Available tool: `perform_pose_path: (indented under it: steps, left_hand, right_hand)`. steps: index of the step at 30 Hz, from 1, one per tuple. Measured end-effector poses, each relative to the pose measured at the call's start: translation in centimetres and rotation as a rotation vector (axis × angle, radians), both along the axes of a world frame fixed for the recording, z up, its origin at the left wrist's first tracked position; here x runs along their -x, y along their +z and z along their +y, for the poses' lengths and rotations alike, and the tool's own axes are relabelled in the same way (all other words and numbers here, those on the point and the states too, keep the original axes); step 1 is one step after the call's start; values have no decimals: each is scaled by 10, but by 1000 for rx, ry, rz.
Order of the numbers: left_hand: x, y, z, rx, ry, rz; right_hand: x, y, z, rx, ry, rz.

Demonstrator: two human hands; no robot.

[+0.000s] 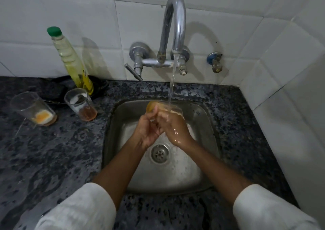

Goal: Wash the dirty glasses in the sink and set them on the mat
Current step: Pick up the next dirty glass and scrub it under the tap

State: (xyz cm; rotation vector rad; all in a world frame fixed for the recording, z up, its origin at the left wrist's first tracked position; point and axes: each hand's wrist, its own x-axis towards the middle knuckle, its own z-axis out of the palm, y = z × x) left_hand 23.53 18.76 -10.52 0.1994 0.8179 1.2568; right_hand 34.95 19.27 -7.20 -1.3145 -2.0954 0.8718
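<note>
Over the steel sink (207,159) I hold a clear glass (163,107) lying on its side under the running stream of water (171,89). My right hand (174,127) wraps its body and my left hand (147,129) grips its amber-stained base end. Two more dirty glasses stand on the counter to the left: one (32,109) with orange residue at the bottom, another (80,104) with brownish liquid and white film. A dark mat (52,90) lies behind them against the wall.
A chrome tap (175,27) arches from the tiled wall above the sink. A green-capped bottle of yellow dish liquid (72,61) stands on the mat. A small blue-handled valve (215,61) sticks out at the right. Wet speckled granite counter (61,150) surrounds the sink.
</note>
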Motion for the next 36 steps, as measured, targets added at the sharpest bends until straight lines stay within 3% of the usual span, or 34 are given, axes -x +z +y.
perform_pose_path:
  steps: [2,4,7,9,10,14,17,21,25,29,32,34,36]
  left_hand:
    - [6,2,4,105,-62,112]
    - [3,-3,1,160,-88,106]
    - [-5,-14,-8,42,-40,-150]
    - [-8,-13,-10,-23,11,-299]
    - [-10,-9,-6,-39,30,-286]
    - [-16,-2,6,59,174,171]
    - [-10,-3,3,-43,198,657]
    - [-4,10,-3,-396,177,1210]
    - [-8,18,-6,-541,162,1334]
    - [1,16,-3,-555,167,1179]
    - [3,17,2,-278,183,888]
    - [4,12,6,-36,88,528]
    - [9,5,4,-5,-89,292]
  right_hand:
    - [-16,5,3,-279,278,-631]
    - [-17,8,1,-315,341,-770]
    - [-3,5,-1,-257,148,-552]
    - [5,-5,-3,-143,34,-305]
    - [9,-10,-4,-35,-29,-126]
    - [14,-4,-3,651,-502,766]
    - [9,-6,-1,1043,-631,1188]
    - [15,-24,-1,1109,-753,1302]
    - [19,-25,2,1064,-702,1278]
    - [18,-20,4,1040,-730,1201]
    - [14,-13,-1,841,-689,1049]
    - [12,-7,-8,616,-494,851]
    - [7,-13,-6,342,-236,417]
